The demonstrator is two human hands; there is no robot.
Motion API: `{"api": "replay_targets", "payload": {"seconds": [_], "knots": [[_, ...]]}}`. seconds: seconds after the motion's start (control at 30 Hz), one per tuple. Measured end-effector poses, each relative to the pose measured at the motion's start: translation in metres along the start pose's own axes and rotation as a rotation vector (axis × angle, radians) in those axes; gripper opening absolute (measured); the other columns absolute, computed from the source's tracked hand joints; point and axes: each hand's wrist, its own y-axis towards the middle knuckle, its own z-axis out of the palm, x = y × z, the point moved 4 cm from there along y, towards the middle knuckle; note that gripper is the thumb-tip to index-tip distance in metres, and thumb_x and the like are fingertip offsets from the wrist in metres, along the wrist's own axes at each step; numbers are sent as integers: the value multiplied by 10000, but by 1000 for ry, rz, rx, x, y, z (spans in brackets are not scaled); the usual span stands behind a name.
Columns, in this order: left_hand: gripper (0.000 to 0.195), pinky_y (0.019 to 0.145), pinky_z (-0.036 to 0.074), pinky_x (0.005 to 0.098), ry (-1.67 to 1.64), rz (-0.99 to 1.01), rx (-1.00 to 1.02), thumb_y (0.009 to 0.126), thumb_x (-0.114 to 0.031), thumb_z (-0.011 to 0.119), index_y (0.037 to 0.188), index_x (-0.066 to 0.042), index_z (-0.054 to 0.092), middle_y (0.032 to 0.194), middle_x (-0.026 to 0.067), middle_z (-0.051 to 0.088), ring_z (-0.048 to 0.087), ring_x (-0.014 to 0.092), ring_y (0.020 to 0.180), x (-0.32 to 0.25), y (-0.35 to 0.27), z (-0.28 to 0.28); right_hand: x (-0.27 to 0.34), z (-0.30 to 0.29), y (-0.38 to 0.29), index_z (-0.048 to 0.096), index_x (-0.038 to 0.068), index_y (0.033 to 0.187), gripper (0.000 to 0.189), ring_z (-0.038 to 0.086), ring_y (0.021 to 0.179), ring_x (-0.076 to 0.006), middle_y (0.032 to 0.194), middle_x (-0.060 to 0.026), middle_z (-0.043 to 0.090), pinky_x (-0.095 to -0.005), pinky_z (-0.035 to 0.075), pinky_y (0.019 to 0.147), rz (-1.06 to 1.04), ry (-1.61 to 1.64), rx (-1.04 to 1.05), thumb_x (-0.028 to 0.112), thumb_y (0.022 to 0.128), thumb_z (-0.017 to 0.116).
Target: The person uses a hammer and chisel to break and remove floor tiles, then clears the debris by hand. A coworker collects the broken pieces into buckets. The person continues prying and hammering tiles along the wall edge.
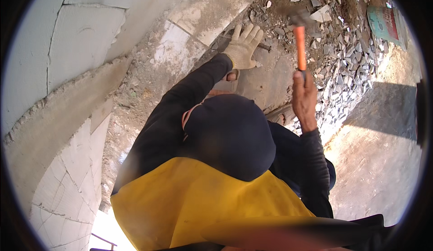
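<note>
My left hand (243, 48), in a cream knitted glove, lies back up over a dark metal rod (264, 46) by a broken tile edge. Its fingers are extended, but the palm side is hidden, so its hold on the rod cannot be told. To the right, my bare right hand (304, 98) grips the dark lower end of a hammer with an orange handle (300, 48). The hammer's head (297, 17) is blurred above the rubble. Worn floor tiles (206, 21) lie to the left of the glove.
Broken tile pieces (341, 71) are heaped along the right. A printed teal and red bag (385, 24) lies at upper right. On the left are a cracked pale wall (84, 34) and its rough ledge (67, 95). A sandalled foot (282, 115) and my dark knee (230, 136) are close by.
</note>
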Motion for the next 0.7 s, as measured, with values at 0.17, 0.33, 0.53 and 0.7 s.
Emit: {"api": "replay_targets", "payload": {"seconds": [0.17, 0.33, 0.53, 0.7], "knots": [[1231, 1308, 128, 666, 5, 11, 1, 778, -562, 838, 1691, 30, 261, 1746, 263, 287, 195, 444, 1653, 0, 1, 0, -16, 11, -14, 640, 47, 1179, 471, 690, 746, -335, 837, -194, 679, -492, 524, 705, -71, 169, -171, 509, 1115, 579], [1292, 1294, 139, 685, 76, -22, 60, 762, -682, 816, 1684, 41, 272, 1737, 278, 296, 188, 454, 1653, 4, 5, -4, -25, 46, -6, 646, 31, 1174, 489, 682, 875, -542, 941, -299, 717, -553, 524, 769, 184, -317, 152, 510, 1112, 569], [1344, 1292, 132, 693, 62, 0, 43, 737, -720, 820, 1691, 44, 260, 1754, 276, 258, 168, 453, 1659, 7, 1, 7, 3, -8, -11, 640, 33, 1121, 473, 614, 670, -216, 733, -109, 595, -410, 477, 607, -112, 200, -194, 500, 1122, 569], [1377, 1296, 108, 705, 87, -3, 43, 735, -767, 802, 1701, 40, 245, 1768, 267, 241, 154, 449, 1665, 4, -2, 4, -40, 34, -13, 632, -16, 1111, 553, 651, 683, -299, 766, -185, 654, -484, 499, 632, -22, -195, -105, 525, 1139, 525]]}}
